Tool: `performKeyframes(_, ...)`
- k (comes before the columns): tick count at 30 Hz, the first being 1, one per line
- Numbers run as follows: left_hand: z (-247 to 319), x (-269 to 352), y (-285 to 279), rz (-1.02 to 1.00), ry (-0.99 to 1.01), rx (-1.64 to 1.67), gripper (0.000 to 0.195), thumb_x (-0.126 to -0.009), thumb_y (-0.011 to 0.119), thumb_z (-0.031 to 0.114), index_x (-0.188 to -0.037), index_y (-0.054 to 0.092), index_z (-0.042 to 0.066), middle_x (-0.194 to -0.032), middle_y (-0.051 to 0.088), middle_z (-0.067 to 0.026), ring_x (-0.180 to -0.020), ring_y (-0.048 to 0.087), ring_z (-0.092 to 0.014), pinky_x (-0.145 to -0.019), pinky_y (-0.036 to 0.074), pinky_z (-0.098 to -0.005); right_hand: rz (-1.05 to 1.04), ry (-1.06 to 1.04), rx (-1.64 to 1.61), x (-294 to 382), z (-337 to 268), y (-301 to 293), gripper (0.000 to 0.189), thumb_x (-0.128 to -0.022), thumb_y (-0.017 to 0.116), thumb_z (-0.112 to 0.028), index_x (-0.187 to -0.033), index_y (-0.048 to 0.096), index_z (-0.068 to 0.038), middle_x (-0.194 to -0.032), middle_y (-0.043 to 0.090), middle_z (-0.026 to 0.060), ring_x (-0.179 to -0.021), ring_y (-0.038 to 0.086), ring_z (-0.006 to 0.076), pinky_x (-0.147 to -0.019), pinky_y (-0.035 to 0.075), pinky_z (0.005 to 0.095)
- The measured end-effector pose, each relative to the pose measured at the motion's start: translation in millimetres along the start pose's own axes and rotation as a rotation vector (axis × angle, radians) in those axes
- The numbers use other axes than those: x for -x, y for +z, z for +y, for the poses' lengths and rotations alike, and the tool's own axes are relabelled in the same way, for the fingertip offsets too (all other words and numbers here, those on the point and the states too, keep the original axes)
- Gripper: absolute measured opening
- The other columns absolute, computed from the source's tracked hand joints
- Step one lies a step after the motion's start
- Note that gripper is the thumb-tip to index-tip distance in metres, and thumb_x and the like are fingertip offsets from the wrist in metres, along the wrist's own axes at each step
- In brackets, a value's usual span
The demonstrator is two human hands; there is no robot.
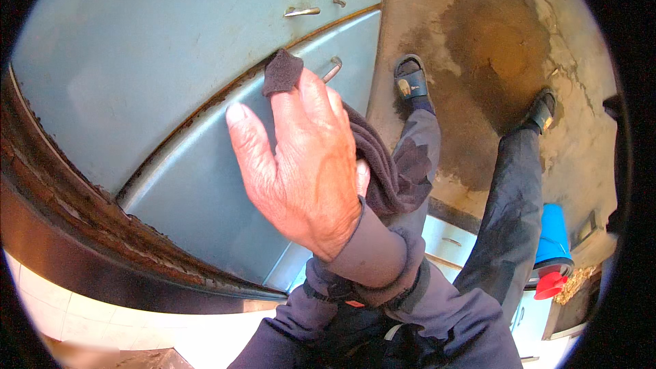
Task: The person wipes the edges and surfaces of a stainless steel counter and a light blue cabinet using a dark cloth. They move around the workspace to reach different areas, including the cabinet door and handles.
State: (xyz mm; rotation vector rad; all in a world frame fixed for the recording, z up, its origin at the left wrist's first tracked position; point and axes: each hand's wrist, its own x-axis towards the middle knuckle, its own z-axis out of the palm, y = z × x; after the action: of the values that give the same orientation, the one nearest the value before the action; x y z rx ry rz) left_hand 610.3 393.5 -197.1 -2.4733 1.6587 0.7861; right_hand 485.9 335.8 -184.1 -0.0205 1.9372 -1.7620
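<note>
My right hand [307,154], back up and thumb spread to the left, is shut on a dark brown cloth [379,164]. One corner of the cloth wraps over the fingertips, which are at the rusty gap between two light blue cabinet doors [215,174]. The rest hangs in folds to the right of the hand. A curved metal handle [333,69] sits just beyond my fingers. My left arm passes under the right wrist. Of my left hand [363,177] only one digit shows, against the cloth; its grip is hidden.
A worn brown edge [66,205] with flaking material borders the doors. Two more metal fittings [302,12] stick out above. My slippered feet stand on a concrete floor [589,36] with a large wet patch. Right of my leg are a blue container [553,233] and a red object [551,284].
</note>
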Motion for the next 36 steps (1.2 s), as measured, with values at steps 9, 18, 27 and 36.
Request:
performKeyframes(9,-75.8,-38.0,26.6,0.009,1.143,-0.779,0.038,-0.086,0.075,0.032,-0.115,0.060,0.013,-0.080,0.064,-0.0046,-0.065,0.059,-0.019,-0.068,0.051,-0.0366,0.041,0.096,-0.008,-48.6,36.0,-7.0,0.031,-0.093,0.054,-0.025,-0.105,0.053,0.004,-0.113,0.054,0.0281,-0.100,0.052,0.0456,-0.088,0.042,0.0532)
performKeyframes(18,-2.0,-8.8,-20.3,-0.189,0.510,-0.184,0.041,-0.088,0.073,0.030,-0.121,0.059,0.010,-0.083,0.063,-0.0023,-0.072,0.056,-0.017,-0.070,0.048,-0.0348,0.067,-0.115,0.062,-5.5,11.2,12.9,0.055,-0.093,0.056,-0.031,-0.130,0.047,0.008,-0.137,0.044,0.0281,-0.121,0.046,0.0417,-0.098,0.037,0.0528)
performKeyframes(27,27.2,0.8,9.5,-0.176,0.327,-0.049,0.045,-0.091,0.071,0.029,-0.128,0.058,0.007,-0.086,0.062,0.0001,-0.079,0.054,-0.014,-0.073,0.046,-0.0331,-0.016,0.062,0.049,-16.9,5.2,10.1,0.046,-0.092,0.058,-0.029,-0.119,0.053,0.008,-0.136,0.044,0.0287,-0.120,0.046,0.0421,-0.095,0.039,0.0512)
performKeyframes(36,20.9,5.6,-4.2,-0.300,0.406,-0.101,0.040,-0.093,0.068,0.031,-0.123,0.061,0.006,-0.100,0.063,-0.0039,-0.092,0.054,-0.016,-0.084,0.043,-0.0328,0.012,0.102,0.042,-29.3,17.2,5.1,0.033,-0.096,0.053,-0.028,-0.097,0.058,0.004,-0.129,0.050,0.0305,-0.112,0.051,0.0438,-0.092,0.041,0.0533)
